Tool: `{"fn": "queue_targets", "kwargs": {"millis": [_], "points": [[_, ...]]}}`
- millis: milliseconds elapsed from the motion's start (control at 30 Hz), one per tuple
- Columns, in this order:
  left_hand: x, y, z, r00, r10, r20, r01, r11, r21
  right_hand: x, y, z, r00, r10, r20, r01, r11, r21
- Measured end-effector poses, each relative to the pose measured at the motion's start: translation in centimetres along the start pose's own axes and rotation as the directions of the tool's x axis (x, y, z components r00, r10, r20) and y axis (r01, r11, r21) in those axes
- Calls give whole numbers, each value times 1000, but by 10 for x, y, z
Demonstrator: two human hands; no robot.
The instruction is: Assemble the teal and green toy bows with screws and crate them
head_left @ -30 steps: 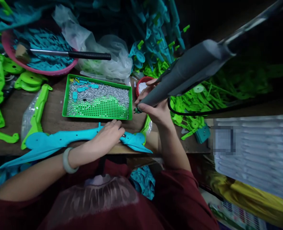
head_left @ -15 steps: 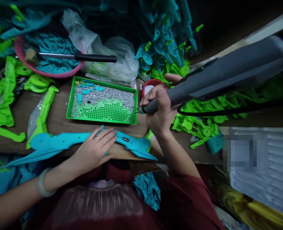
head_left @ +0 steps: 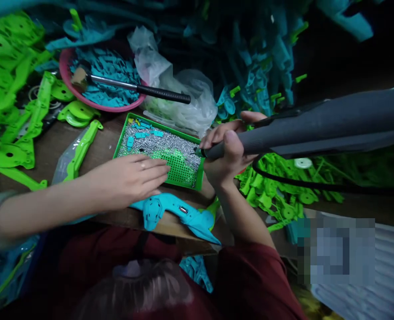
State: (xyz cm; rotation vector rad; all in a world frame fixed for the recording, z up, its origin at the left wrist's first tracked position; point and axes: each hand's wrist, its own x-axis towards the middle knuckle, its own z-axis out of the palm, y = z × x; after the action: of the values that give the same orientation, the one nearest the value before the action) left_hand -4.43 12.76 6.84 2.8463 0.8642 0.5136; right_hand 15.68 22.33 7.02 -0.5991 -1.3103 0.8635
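My right hand (head_left: 226,153) is wrapped round the front of a long grey electric screwdriver (head_left: 317,129), whose tip sits at the right rim of a green tray (head_left: 122,135) of small silver screws. My left hand (head_left: 133,178) reaches across with fingers stretched out flat, hovering over the tray's near edge and the blue plastic toy part (head_left: 177,213) that lies at the table's front edge. Nothing shows in the left hand.
A pink bowl (head_left: 83,100) of blue parts has a black-handled hammer (head_left: 133,86) lying across it. Clear plastic bags (head_left: 183,102) sit behind the tray. Green plastic parts (head_left: 13,115) pile at the left and more green parts (head_left: 277,195) at the right. A black cable (head_left: 317,184) trails from the screwdriver.
My left hand has lifted off the blue part and moved up and right over the tray's near edge. The screwdriver tip stays at the tray's right rim. The view has swung left.
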Motion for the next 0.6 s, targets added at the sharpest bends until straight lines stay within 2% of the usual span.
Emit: {"fn": "queue_targets", "kwargs": {"millis": [67, 133, 233, 300, 400, 500, 600], "points": [[30, -22, 19, 986, 148, 72, -141, 986, -93, 5, -6, 3, 1000, -20, -15, 21, 1000, 16], [62, -38, 41, 945, 288, 151, -256, 945, -203, 7, -13, 1, 999, -30, -37, 31, 999, 11], [95, -56, 62, 885, 411, 221, -334, 889, -313, 6, -25, -12, 997, -24, -73, 20, 998, -59], [104, -66, 61, 871, 422, 252, -342, 889, -305, 4, -32, -26, 995, -9, -97, -2, 994, -111], [106, -78, 52, 883, 375, 283, -325, 923, -207, 0, -37, -43, 991, -3, -131, -15, 990, -138], [106, -77, 50, 885, 408, 222, -366, 907, -209, -3, -34, -49, 985, 13, -174, -38, 989, -140], [105, -72, 52, 885, 440, 151, -397, 883, -250, -9, -25, -45, 985, 59, -165, -75, 993, -94]]}}
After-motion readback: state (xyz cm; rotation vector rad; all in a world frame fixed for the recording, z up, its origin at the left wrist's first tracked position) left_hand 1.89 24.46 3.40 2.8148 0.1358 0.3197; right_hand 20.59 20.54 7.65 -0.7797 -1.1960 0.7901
